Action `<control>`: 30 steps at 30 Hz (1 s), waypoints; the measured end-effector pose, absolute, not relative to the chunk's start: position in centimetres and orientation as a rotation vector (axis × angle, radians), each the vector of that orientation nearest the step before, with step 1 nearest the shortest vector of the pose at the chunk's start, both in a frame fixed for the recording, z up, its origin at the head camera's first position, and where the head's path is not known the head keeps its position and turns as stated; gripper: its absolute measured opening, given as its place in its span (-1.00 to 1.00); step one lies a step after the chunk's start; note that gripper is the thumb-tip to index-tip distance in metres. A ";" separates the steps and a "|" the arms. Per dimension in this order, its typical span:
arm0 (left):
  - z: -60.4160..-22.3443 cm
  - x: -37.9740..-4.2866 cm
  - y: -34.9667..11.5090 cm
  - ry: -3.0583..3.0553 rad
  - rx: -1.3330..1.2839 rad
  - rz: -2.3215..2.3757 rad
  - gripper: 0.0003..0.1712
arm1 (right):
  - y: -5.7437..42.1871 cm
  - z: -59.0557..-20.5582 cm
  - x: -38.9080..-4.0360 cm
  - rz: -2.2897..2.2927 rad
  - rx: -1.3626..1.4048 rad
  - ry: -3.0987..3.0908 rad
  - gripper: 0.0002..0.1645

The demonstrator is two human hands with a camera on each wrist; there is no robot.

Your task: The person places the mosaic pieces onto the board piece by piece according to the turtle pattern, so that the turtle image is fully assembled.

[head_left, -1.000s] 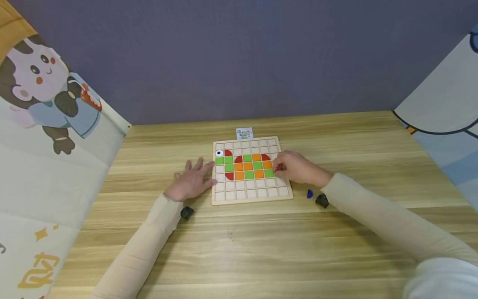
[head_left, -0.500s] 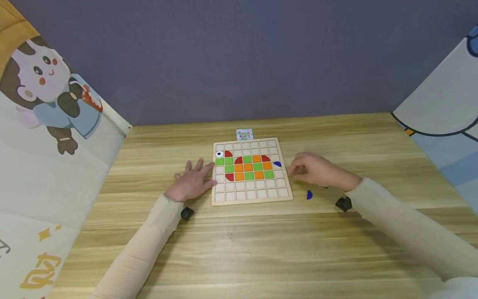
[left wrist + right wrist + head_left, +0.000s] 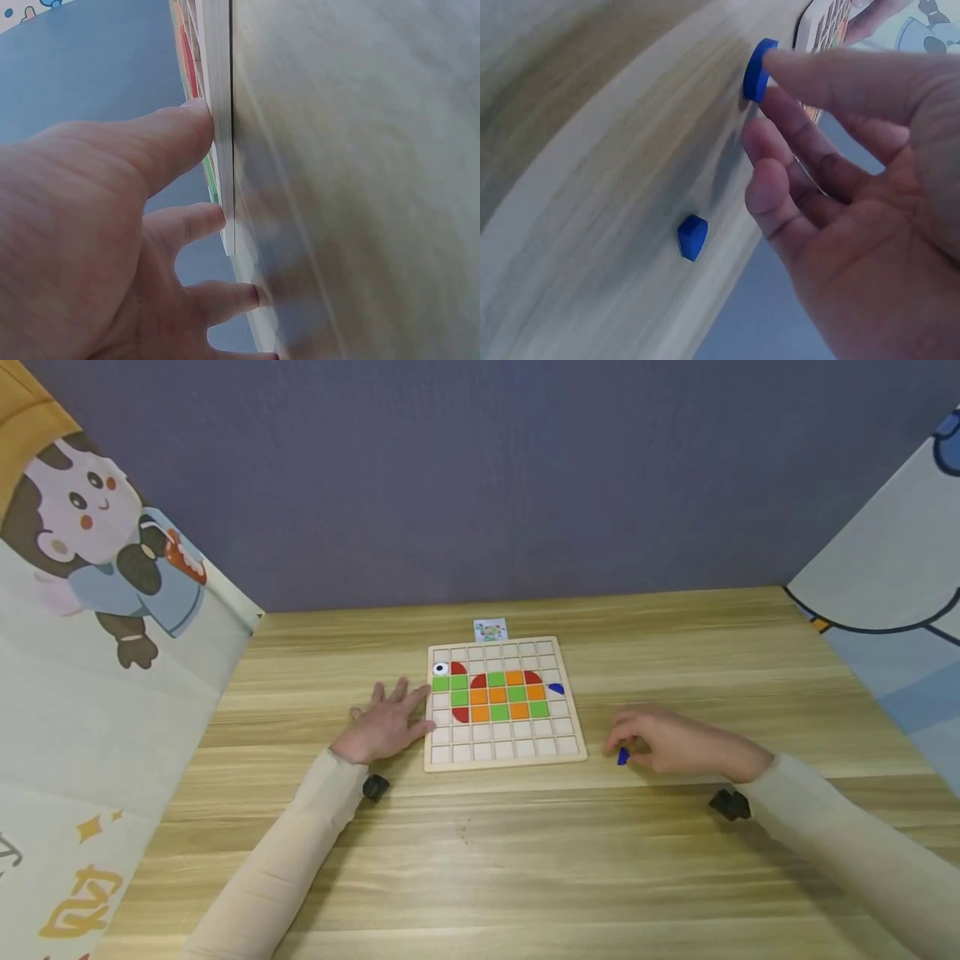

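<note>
A square wooden grid board [image 3: 504, 763] lies on the table, with green, orange and red tiles and a round eye tile [image 3: 440, 669] in its cells. My left hand [image 3: 384, 727] lies spread, its thumb and a fingertip touching the board's left edge. Right of the board, my right hand [image 3: 671, 742] pinches a blue half-round tile [image 3: 757, 71] between thumb and forefinger, low over the table. Another blue tile [image 3: 692, 238] lies nearby; in the head view the right hand hides it. One more blue tile [image 3: 556, 689] sits at a slant in the board's right column.
A small picture card [image 3: 491, 629] lies against the board's far edge. The wooden table [image 3: 480, 860] meets a dark wall [image 3: 495, 485] at the back. Cartoon-printed panels stand left and right.
My right hand has let go of one blue tile on the board, moved right and toward me, and taken another blue tile from the table. The left hand has stayed put.
</note>
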State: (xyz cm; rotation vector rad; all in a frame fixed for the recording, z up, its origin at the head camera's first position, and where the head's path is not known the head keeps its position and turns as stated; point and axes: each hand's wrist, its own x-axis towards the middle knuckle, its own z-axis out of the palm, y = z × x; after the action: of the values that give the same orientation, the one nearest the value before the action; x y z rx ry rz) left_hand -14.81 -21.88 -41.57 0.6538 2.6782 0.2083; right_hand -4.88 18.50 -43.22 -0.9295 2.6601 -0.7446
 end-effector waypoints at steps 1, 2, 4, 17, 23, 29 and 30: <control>-41.5 -14.8 -21.9 2.676 0.652 0.209 -0.21 | 18.5 -43.3 -4.8 -0.749 -0.942 2.656 -0.65; -41.5 -14.8 -21.8 2.674 0.650 0.211 -0.21 | 18.6 -43.3 -4.7 -0.754 -0.953 2.654 -0.65; -41.4 -14.7 -21.8 2.672 0.646 0.212 -0.21 | 18.6 -43.4 -4.6 -0.765 -0.954 2.655 -0.68; -41.3 -14.9 -21.9 2.677 0.646 0.201 -0.20 | 16.7 -43.3 -5.2 -0.839 -0.749 2.798 -0.82; -41.3 -15.1 -21.9 2.682 0.648 0.193 -0.20 | 13.2 -41.4 -6.7 -0.892 -0.796 2.816 -0.84; -41.4 -15.0 -21.9 2.672 0.647 0.201 -0.20 | 8.5 -41.0 -9.3 -0.867 -0.971 2.721 -0.87; -41.4 -15.0 -21.9 2.671 0.650 0.206 -0.20 | 7.7 -41.1 -9.7 -0.869 -0.994 2.702 -0.87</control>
State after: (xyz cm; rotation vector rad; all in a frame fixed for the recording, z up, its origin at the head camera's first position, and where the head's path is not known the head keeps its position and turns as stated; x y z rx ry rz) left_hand -14.98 -21.88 -41.42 0.6497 2.6714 0.2060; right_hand -9.69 7.68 -41.14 -0.9940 2.7025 -0.8693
